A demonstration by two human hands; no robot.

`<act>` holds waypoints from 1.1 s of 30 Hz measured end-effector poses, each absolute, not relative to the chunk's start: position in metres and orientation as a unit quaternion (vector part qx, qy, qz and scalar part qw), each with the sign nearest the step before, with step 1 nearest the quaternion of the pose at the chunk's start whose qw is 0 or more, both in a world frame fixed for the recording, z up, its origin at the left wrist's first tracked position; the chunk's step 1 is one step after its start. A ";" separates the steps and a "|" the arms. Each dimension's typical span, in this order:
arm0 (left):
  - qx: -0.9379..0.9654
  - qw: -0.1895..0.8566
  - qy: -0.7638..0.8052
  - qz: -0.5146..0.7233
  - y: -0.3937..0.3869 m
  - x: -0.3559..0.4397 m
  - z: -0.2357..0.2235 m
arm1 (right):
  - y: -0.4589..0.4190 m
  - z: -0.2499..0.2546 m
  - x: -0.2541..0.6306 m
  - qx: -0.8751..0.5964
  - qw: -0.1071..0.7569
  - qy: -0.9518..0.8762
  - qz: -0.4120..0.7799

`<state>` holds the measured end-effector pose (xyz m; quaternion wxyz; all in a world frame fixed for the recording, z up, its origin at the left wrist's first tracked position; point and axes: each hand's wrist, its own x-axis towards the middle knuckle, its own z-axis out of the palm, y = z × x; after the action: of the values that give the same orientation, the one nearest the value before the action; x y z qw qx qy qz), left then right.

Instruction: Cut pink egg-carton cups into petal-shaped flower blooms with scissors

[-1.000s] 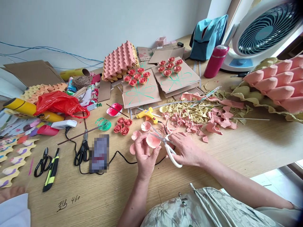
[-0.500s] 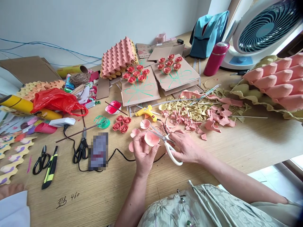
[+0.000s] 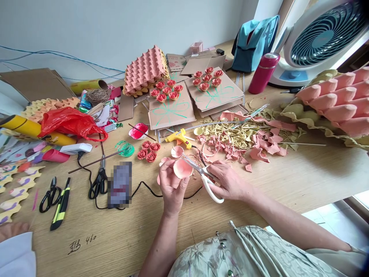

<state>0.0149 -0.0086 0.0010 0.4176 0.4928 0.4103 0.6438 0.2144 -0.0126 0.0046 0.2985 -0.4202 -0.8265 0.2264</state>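
- Scissors with white handles [image 3: 201,170] sit in the right hand [image 3: 226,181], its fingers curled around the handles; their blades reach the rim of the pink cup [image 3: 183,168], though whether the rim lies between them I cannot tell.
- Left hand [image 3: 173,188] is partly closed, thumb and fingers gripping that cup above the wooden table [image 3: 129,238], its hollow facing up.
- Another pink cup [image 3: 177,151] lies just beyond the held one; more show partly behind the left hand.
- Four red roses [image 3: 151,156] cluster to the left of the cups.
- Yellow glue gun [image 3: 180,136] lies beyond the cups, its dark cord trailing toward the right hand.
- Pink and olive scraps [image 3: 265,144] are heaped beyond the right hand.
- Two cardboard panels, one left [image 3: 175,115] and one right [image 3: 223,97], each bear seven red roses above green painted lines.
- Red paint bowl [image 3: 138,131] has a thin stick across it; green paint dish [image 3: 127,149] is near it.
- Two black-handled scissors, one nearer the cups [image 3: 99,184] and one farther left [image 3: 51,199], lie near a utility knife [image 3: 61,209].
- Another person's hand [image 3: 13,230] rests at the left edge, below the egg-tray strips [image 3: 11,205].
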 end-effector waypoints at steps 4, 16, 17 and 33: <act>0.477 0.427 0.411 0.649 -0.006 0.010 -0.005 | -0.013 0.004 0.214 -0.419 0.299 -0.829 0.218; 0.582 0.453 0.341 0.583 -0.001 0.008 -0.003 | -0.007 0.005 0.218 -0.443 0.255 -0.837 0.197; 0.589 0.460 0.334 0.574 -0.001 0.008 -0.002 | -0.007 0.006 0.219 -0.445 0.246 -0.839 0.194; 0.533 0.514 0.355 0.571 -0.002 0.004 -0.008 | -0.008 0.005 0.220 -0.421 0.284 -0.834 0.216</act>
<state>0.0038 -0.0020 -0.0084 0.5135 0.5333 0.3549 0.5709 0.2196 -0.0083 0.0054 0.2839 -0.4211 -0.8340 0.2159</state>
